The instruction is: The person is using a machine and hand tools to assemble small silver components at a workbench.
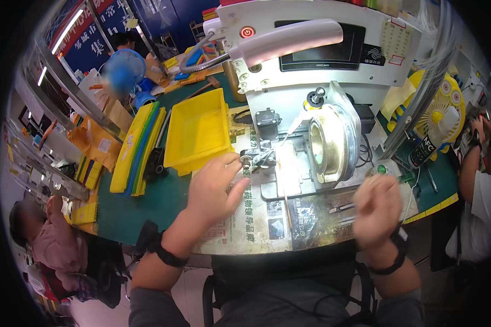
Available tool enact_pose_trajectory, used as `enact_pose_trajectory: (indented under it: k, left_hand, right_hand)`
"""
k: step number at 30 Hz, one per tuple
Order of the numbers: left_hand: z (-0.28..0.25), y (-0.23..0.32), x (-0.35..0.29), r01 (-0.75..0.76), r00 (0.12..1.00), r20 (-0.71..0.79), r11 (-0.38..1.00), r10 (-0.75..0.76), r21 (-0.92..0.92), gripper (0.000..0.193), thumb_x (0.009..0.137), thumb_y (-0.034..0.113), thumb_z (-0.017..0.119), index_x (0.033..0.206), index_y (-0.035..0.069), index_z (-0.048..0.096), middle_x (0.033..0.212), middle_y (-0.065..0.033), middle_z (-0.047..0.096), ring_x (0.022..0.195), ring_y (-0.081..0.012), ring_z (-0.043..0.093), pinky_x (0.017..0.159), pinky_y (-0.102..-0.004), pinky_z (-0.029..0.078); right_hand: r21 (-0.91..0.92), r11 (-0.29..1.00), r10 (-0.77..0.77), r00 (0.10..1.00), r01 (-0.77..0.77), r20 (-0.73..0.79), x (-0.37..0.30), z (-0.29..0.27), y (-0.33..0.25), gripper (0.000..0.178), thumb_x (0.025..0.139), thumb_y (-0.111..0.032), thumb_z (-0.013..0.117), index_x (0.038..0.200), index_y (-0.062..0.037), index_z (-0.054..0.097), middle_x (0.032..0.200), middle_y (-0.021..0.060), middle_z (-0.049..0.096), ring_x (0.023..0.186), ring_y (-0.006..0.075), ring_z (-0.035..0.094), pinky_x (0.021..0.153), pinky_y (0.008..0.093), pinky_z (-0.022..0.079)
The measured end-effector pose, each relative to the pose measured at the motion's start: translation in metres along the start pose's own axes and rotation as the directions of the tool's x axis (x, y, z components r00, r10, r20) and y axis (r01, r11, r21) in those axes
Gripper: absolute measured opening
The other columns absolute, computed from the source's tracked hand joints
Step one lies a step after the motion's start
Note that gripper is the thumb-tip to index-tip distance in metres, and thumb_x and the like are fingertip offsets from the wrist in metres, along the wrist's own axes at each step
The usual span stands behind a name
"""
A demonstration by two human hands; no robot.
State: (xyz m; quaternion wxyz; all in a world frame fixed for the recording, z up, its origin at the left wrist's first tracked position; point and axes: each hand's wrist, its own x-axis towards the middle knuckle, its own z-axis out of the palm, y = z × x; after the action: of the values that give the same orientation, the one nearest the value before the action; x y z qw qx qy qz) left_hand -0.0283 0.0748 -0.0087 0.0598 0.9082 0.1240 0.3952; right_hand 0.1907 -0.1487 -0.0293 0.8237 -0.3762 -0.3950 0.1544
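Observation:
My left hand (217, 185) is at the small metal fixture (261, 157) on the machine's base, fingertips by its round knob and thumb held apart. Nothing shows in its grasp. My right hand (377, 212) hovers above the front right of the bench, blurred by motion, fingers bent; whether it holds anything is unclear. Just beyond it is a small box with a green button (383, 169). A large ring-shaped wheel (333, 144) stands on the machine, right of the fixture, under bright light. A thin rod (287, 204) points toward me from the base.
A yellow bin (197, 131) stands left of the machine, beside stacked coloured strips (138, 150). A lamp (289, 42) arches over the work. Right are a spray can (421, 151) and yellow fan (437, 111). A utility knife (341, 208) lies on the bench. Other people sit at both sides.

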Motion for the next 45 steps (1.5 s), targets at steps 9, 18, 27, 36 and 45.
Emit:
enact_pose_trajectory:
  k: [9,18,27,36,45]
  left_hand:
    - [0.027,-0.009,-0.005,0.269,0.927,0.305,0.954,-0.220,-0.129,0.026,0.098,0.025,0.064,0.092,0.001,0.069,0.080,-0.0173,0.063,0.075,-0.0368,0.061,0.068,-0.0456,0.048]
    - [0.034,-0.013,-0.004,0.085,0.990,0.117,0.996,-0.080,-0.036,0.031,0.103,0.027,0.058,0.091,0.001,0.068,0.081,-0.0169,0.063,0.077,-0.0383,0.060,0.069,-0.0473,0.048]
    - [0.018,-0.008,0.000,0.267,0.866,0.434,0.963,-0.249,0.019,0.023,0.099,0.025,0.062,0.099,0.004,0.072,0.092,-0.0193,0.067,0.083,-0.0362,0.063,0.072,-0.0421,0.051]
    - [-0.005,0.002,0.010,0.606,0.759,0.427,0.294,-0.491,-0.739,0.042,0.095,0.002,0.059,0.137,-0.005,0.056,0.115,-0.0107,0.067,0.093,-0.0152,0.066,0.078,-0.0275,0.054]
    - [-0.047,0.022,0.029,0.117,0.989,-0.086,0.992,-0.120,-0.044,0.006,0.089,-0.003,0.066,0.092,-0.002,0.070,0.079,-0.0163,0.067,0.069,-0.0273,0.067,0.064,-0.0343,0.049]
  right_hand:
    - [-0.036,0.891,0.454,0.886,-0.453,0.092,-0.005,0.102,0.046,0.015,0.105,-0.014,0.058,0.110,0.0002,0.057,0.085,-0.0017,0.057,0.074,0.0044,0.049,0.067,0.0233,0.044]
    - [-0.032,0.935,0.353,0.936,-0.353,0.005,0.027,0.108,0.083,0.010,0.107,-0.012,0.056,0.103,-0.0028,0.055,0.080,-0.0038,0.053,0.067,0.0014,0.043,0.058,0.0207,0.038]
    - [0.076,0.919,0.386,0.922,-0.387,0.029,0.024,0.111,0.080,0.015,0.108,-0.016,0.053,0.111,-0.0018,0.053,0.081,-0.0036,0.052,0.069,0.0030,0.043,0.061,0.0212,0.038]
    - [-0.053,0.880,0.474,0.862,-0.472,0.179,-0.008,0.090,0.057,0.027,0.109,-0.017,0.050,0.129,-0.0004,0.048,0.082,-0.0046,0.050,0.072,0.0025,0.041,0.063,0.0216,0.037]
    - [-0.100,0.881,0.473,0.848,-0.463,0.239,-0.016,0.079,0.048,0.021,0.108,-0.018,0.055,0.120,-0.0009,0.055,0.085,-0.0059,0.051,0.073,0.0012,0.041,0.065,0.0200,0.036]
